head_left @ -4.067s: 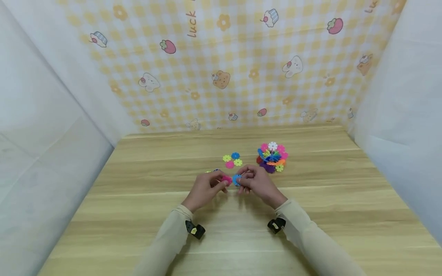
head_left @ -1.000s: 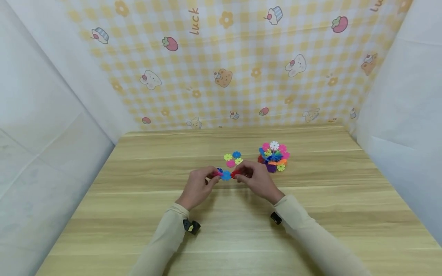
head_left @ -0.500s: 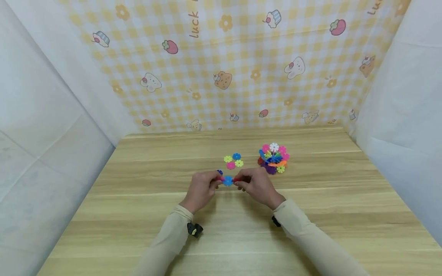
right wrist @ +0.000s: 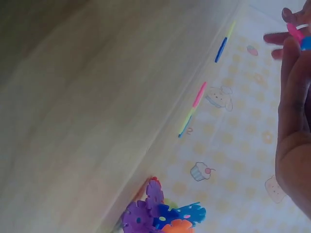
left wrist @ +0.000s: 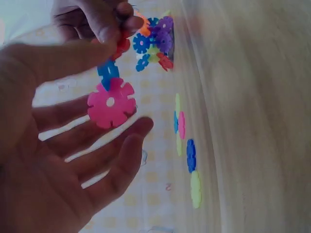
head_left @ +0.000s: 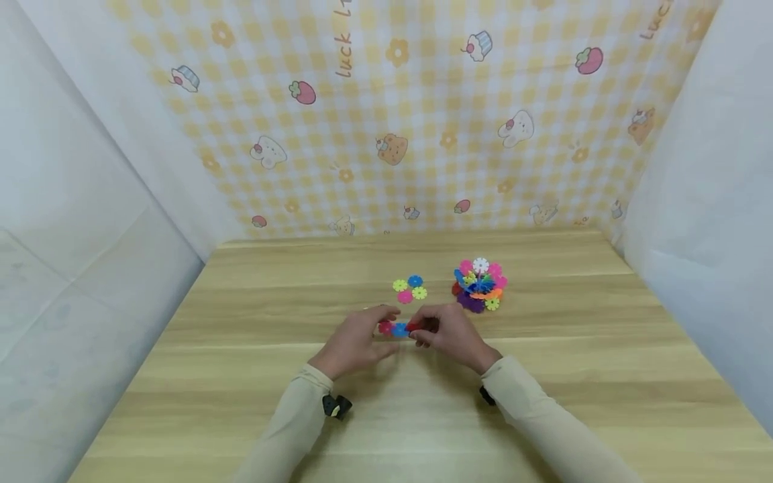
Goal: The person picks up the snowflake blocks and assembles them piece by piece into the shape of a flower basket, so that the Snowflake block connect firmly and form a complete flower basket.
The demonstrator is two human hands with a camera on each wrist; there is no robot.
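My right hand [head_left: 449, 332] pinches a red interlocking snowflake disc [left wrist: 125, 46]. A light-blue disc [left wrist: 107, 72] is slotted to it, and a pink disc [left wrist: 119, 110] hangs at the far end of this short chain. Around the pink disc my left hand [head_left: 353, 342] is spread, thumb and fingers apart and not gripping it. In the left wrist view the chain is held off the table, in front of the left palm. The right fingers hide part of the red disc.
A multicoloured assembly of snowflake discs [head_left: 479, 287] stands at the back right of the wooden table [head_left: 543, 416]. Behind my hands lie loose discs: a blue one [head_left: 415, 281], a pink one [head_left: 405, 296] and two yellow ones. A dark-blue disc [left wrist: 191, 155] and a yellow disc [left wrist: 196, 189] lie nearer the left hand.
Pink and light-blue discs, apart in the oldest frame, are now joined, with a red disc added. Since half a second ago, my left fingers have opened off the pink disc; the right still pinches the red.
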